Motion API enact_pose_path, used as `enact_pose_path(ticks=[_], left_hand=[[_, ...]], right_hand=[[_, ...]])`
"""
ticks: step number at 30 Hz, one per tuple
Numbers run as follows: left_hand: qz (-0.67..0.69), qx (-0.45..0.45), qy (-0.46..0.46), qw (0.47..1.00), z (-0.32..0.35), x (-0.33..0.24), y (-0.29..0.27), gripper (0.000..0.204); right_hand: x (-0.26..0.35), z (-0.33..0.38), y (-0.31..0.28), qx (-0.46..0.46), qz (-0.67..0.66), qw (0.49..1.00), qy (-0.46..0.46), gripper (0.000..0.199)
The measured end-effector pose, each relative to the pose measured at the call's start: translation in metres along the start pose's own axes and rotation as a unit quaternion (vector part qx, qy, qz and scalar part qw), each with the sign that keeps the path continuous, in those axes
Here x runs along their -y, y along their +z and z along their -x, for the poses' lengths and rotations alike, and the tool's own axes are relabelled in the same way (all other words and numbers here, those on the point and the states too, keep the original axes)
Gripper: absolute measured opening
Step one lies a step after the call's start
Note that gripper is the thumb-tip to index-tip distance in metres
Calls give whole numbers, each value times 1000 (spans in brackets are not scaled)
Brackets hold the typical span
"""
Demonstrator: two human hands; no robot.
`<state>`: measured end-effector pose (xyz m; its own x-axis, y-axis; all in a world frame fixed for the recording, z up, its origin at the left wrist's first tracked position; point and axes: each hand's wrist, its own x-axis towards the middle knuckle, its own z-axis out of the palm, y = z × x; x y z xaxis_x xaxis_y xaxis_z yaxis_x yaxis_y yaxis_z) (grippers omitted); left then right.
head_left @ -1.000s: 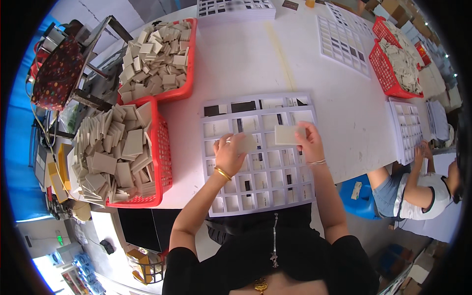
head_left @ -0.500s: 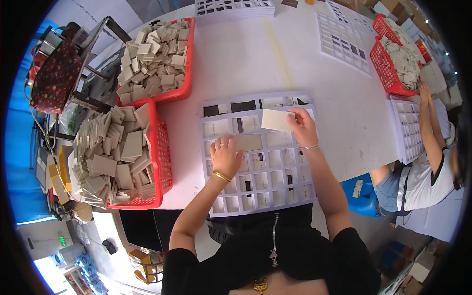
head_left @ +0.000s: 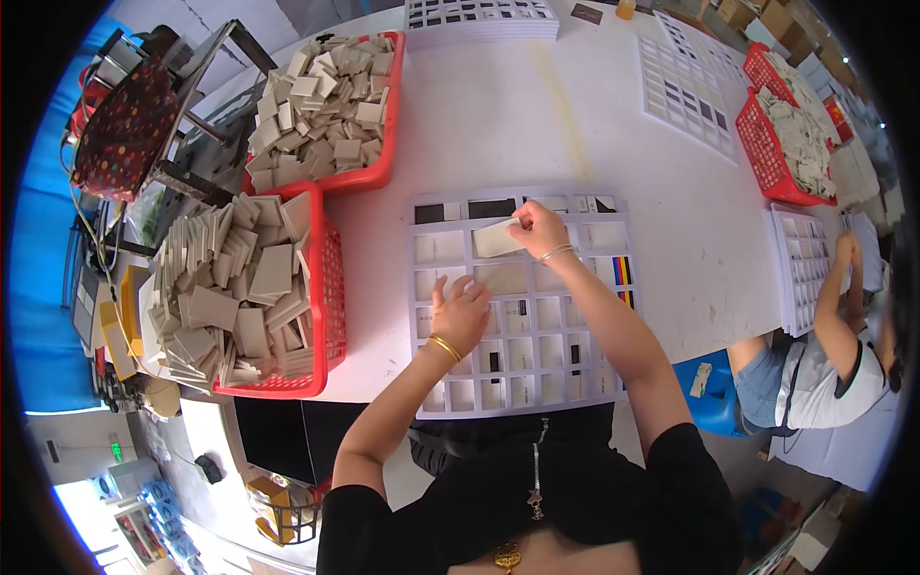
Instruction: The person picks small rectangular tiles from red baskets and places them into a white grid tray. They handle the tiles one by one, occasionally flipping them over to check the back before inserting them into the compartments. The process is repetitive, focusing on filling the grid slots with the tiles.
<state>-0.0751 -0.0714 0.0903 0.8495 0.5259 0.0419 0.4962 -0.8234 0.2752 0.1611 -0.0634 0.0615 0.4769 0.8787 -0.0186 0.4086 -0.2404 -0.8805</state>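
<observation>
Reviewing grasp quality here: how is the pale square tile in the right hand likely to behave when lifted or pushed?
The tile looks stiff: it stays flat though the right hand pinches only one edge. It is probably light, since fingertips alone carry it. Flat and square, it should slide rather than roll on the grid board.

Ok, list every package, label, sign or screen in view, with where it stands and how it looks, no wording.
Colour-stripe label: on the sample card's right edge, a small rectangle with bright stripes.
Second stripe label: just below it, smaller, partly hidden by the right forearm.
Small green-lit sign: far lower left, on a pale wall.
Blue packet with white label: lower right, beside the table edge, near another person.
No screens show.
</observation>
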Motion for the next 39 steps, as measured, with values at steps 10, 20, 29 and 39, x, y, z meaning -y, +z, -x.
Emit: enact_pose_path(ticks=[10,20,29,39], left_hand=[[-13,42,-2,999,-5,1,-6,31],[91,-37,-24,995,-53,35,-44,17],[-22,-324,-198,925,-190,225,-115,39],[80,-33,-416,905,-224,254,-103,72]], right_hand=[[34,20,13,-24,301,939,-162,14],[30,46,21,69,363,898,-238,17],[38,56,18,104,389,887,-225,29],[28,54,19,49,357,895,-262,30]])
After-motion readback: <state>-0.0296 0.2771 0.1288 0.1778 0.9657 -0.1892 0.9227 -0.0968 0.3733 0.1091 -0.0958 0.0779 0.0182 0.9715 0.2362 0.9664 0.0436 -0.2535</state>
